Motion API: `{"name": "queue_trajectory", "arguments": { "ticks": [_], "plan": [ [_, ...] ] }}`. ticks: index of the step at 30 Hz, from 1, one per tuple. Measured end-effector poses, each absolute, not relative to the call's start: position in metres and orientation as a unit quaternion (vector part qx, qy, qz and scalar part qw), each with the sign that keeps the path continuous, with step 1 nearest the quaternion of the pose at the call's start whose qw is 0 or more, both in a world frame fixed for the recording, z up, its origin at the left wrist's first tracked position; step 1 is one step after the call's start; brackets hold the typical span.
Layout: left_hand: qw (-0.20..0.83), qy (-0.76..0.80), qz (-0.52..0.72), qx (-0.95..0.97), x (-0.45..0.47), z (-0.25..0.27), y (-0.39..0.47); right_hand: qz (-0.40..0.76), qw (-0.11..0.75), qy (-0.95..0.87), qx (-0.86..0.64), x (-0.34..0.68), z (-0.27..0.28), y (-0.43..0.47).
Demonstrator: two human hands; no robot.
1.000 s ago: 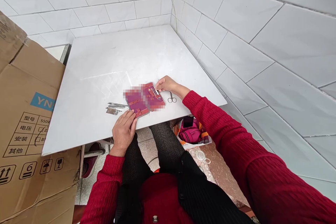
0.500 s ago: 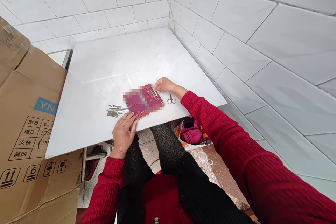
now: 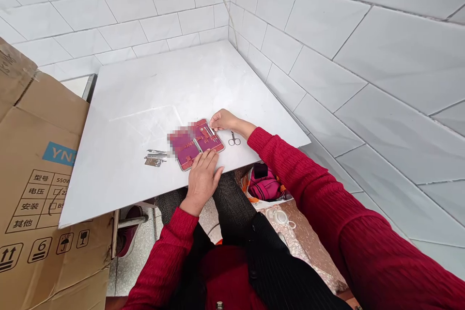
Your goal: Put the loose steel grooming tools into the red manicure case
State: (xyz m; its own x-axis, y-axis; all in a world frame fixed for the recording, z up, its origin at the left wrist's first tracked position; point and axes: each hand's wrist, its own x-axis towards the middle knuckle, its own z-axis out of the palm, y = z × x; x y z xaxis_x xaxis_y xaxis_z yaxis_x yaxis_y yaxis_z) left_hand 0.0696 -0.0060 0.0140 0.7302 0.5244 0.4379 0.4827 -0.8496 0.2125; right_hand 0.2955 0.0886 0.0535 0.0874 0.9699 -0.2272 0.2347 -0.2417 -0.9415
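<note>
An open red manicure case (image 3: 188,146) with a purple lining lies on the white table. Metal tools sit in the loops of its right half; part of the case is blurred. At the near edge by the fold, my left hand (image 3: 203,174) rests with its fingers stretched out flat. The fingertips of my right hand (image 3: 223,120) are pinched over the case's upper right edge, on a slim metal manicure tool (image 3: 211,131) mostly covered by them. Small scissors (image 3: 234,141) lie to the right of the case. Several metal manicure tools (image 3: 156,157) are piled to its left.
The white table (image 3: 127,87) meets tiled walls (image 3: 283,34) at the back and right. A large cardboard box (image 3: 43,174) stands against its left side. Below the near edge, a bag with pink cloth (image 3: 267,185) and a clear lidded container (image 3: 280,217) are beside my legs.
My left hand has slid right along the near edge, from the case's left corner to the fold. The right hand stays pinched at the upper right edge.
</note>
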Motion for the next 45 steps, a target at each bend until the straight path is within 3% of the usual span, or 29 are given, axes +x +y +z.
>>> {"name": "queue_trajectory", "arguments": {
  "ticks": [25,45],
  "plan": [
    [0.065,0.28,0.257,0.923,0.069,0.006,0.018,0.474,0.353,-0.515,-0.621,0.292,0.057,0.096],
    [0.081,0.269,0.263,0.923,0.064,0.004,0.021,0.474,0.384,-0.5,-0.615,0.289,0.056,0.101]
  ]
}}
